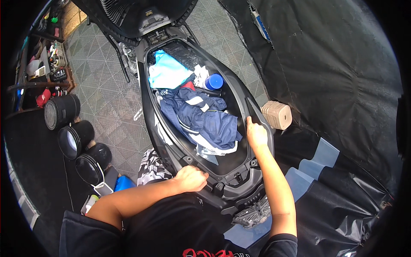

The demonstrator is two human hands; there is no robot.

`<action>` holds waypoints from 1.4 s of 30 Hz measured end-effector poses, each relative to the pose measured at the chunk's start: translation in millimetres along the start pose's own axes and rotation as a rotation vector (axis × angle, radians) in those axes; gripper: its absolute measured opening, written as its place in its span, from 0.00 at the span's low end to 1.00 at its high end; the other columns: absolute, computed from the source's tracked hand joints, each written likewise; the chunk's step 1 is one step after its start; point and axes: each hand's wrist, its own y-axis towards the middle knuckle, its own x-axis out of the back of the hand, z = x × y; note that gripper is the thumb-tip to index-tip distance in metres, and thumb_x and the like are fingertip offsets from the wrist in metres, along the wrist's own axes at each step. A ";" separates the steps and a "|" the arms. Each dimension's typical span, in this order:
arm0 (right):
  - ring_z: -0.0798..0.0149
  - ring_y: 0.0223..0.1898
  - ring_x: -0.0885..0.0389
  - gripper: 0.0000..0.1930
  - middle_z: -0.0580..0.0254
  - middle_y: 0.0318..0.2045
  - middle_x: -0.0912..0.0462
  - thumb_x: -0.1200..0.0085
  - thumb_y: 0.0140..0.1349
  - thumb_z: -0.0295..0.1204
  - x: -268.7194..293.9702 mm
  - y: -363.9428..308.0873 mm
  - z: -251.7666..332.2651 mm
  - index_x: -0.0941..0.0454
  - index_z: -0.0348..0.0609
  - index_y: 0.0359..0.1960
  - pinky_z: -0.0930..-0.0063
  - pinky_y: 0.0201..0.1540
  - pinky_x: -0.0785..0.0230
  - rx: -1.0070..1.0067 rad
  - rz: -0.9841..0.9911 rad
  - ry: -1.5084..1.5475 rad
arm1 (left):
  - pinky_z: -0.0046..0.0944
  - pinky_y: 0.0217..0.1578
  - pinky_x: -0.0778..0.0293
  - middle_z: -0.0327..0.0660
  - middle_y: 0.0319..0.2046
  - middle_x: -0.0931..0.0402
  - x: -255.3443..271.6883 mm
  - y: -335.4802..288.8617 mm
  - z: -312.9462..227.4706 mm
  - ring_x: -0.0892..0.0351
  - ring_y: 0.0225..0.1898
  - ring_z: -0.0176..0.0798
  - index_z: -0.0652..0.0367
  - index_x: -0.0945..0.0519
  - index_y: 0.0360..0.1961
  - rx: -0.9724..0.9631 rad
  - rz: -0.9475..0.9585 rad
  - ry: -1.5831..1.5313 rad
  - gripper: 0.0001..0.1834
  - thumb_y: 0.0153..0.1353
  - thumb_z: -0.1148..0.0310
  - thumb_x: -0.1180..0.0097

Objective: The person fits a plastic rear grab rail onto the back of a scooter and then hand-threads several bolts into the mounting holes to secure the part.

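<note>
A black scooter (246,105) stands in front of me with its seat (128,17) tipped up at the far end. Its long storage compartment lies uncovered. On the near left edge of the body rests my left hand (191,178), fingers curled in; what they grip is hidden. My right hand (257,136) is closed on the right side panel, its index finger lying forward along the rim. Between the hands, a navy jacket (207,122) with white stripes is bunched in the compartment. Beyond it are a light blue cloth or bag (169,70) and a blue-capped container (214,81).
Several black cylinders (62,111) line the left side. A shelf of tools and small parts (49,68) stands behind them. To the right are a beige block (277,115) and black sheeting (334,64). Grey patterned matting (107,85) covers the floor.
</note>
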 end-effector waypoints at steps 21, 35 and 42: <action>0.49 0.32 0.12 0.13 0.50 0.26 0.14 0.50 0.66 0.29 -6.2 7.4 -6.2 0.20 0.44 0.51 0.58 0.35 0.19 0.079 -0.007 -0.049 | 0.47 0.25 0.21 0.45 0.16 0.21 -1.8 1.7 -1.0 0.17 0.22 0.48 0.57 0.22 0.24 0.006 -0.013 -0.008 0.11 0.57 0.63 0.45; 0.51 0.26 0.13 0.13 0.54 0.24 0.14 0.54 0.70 0.32 -32.2 -4.0 -8.9 0.26 0.46 0.54 0.59 0.30 0.20 0.002 -0.034 -0.078 | 0.48 0.25 0.21 0.44 0.17 0.21 -0.9 0.8 -0.7 0.17 0.22 0.47 0.57 0.22 0.22 0.006 -0.033 -0.015 0.11 0.57 0.63 0.45; 0.50 0.30 0.12 0.13 0.51 0.26 0.14 0.52 0.70 0.32 -10.6 0.4 -3.6 0.21 0.44 0.52 0.57 0.34 0.20 0.054 -0.043 -0.008 | 0.48 0.24 0.21 0.45 0.17 0.21 0.1 -1.1 -0.6 0.17 0.22 0.48 0.57 0.23 0.22 0.001 -0.045 -0.010 0.11 0.57 0.64 0.45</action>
